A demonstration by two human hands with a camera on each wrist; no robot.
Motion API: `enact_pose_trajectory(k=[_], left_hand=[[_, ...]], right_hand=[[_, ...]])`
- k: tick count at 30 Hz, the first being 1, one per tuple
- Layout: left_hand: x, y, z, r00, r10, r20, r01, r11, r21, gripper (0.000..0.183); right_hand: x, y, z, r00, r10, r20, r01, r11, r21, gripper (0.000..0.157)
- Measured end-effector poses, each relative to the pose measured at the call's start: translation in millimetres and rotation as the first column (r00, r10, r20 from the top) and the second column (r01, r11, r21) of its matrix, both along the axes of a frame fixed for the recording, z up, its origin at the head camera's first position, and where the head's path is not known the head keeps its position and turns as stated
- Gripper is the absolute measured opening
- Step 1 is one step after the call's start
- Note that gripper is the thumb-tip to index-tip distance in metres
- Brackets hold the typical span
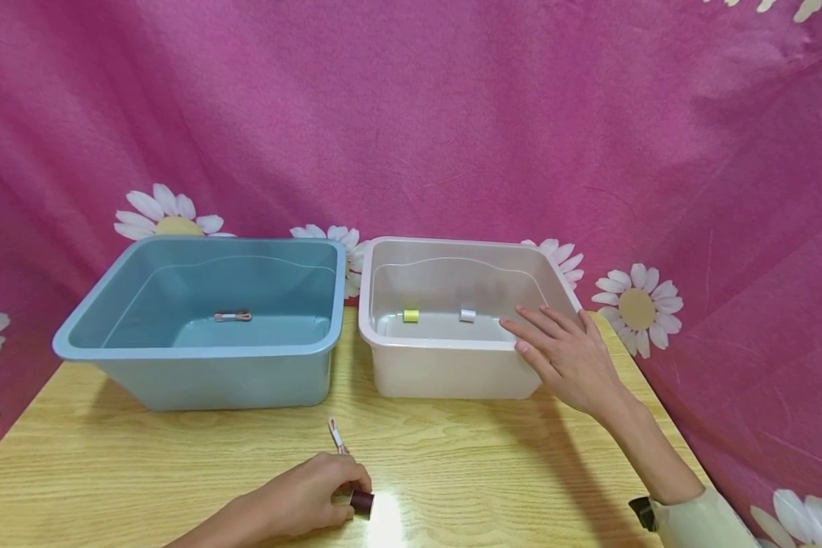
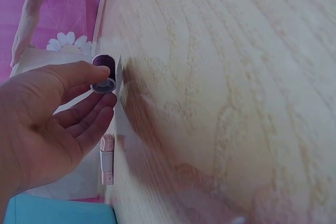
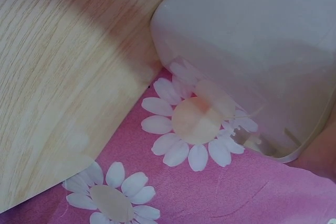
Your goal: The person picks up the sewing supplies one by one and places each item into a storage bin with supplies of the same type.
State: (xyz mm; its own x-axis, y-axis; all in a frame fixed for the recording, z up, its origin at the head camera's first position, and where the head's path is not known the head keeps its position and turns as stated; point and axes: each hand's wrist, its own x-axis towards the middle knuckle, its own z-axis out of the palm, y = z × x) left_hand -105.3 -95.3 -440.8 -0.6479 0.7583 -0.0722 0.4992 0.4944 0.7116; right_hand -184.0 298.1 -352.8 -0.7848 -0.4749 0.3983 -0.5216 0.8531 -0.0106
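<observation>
My left hand (image 1: pixel 308 491) pinches a spool of dark maroon thread (image 2: pixel 105 69) between thumb and forefinger, low over the table near its front. Just beyond those fingers lies a folded pink bundle with a white band (image 1: pixel 336 436), partly covered by the hand in the head view. With fingers spread, my right hand (image 1: pixel 568 358) is at the front right corner of the white bin (image 1: pixel 452 373), overlapping its rim and holding nothing. Inside that bin lie a yellow spool (image 1: pixel 411 316) and a white spool (image 1: pixel 467 315).
A blue bin (image 1: pixel 192 353) stands left of the white one, a narrow gap between them. On its floor lies another pink banded bundle (image 1: pixel 233 317). The wooden table (image 1: pixel 452 464) reaches back to a pink cloth with daisies (image 1: pixel 452 137).
</observation>
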Motion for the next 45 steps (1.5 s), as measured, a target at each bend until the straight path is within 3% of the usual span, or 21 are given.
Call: enact_pose_trajectory(k=[14, 25, 31, 45], left_hand=[[-1.9, 3.9, 9.2, 0.999, 0.01, 0.051, -0.014, 0.998, 0.069, 0.023], [-10.6, 6.2, 20.3, 0.999, -0.018, -0.035, 0.022, 0.993, 0.117, 0.022], [-12.7, 11.2, 30.3, 0.998, 0.014, -0.054, -0.008, 0.993, 0.121, 0.02], [-20.7, 24.9, 49.0, 0.987, 0.061, -0.147, -0.026, 0.973, 0.229, 0.022]], right_hand=[[-0.8, 0.8, -0.6, 1.0, 0.006, -0.015, -0.006, 1.0, 0.001, 0.04], [-0.2, -0.3, -0.3, 1.0, 0.004, -0.012, -0.004, 1.0, 0.001, 0.04], [-0.5, -0.1, -0.3, 1.0, 0.006, -0.016, -0.006, 1.0, -0.004, 0.04], [-0.6, -0.2, -0.8, 1.0, 0.007, -0.014, -0.007, 1.0, -0.008, 0.04]])
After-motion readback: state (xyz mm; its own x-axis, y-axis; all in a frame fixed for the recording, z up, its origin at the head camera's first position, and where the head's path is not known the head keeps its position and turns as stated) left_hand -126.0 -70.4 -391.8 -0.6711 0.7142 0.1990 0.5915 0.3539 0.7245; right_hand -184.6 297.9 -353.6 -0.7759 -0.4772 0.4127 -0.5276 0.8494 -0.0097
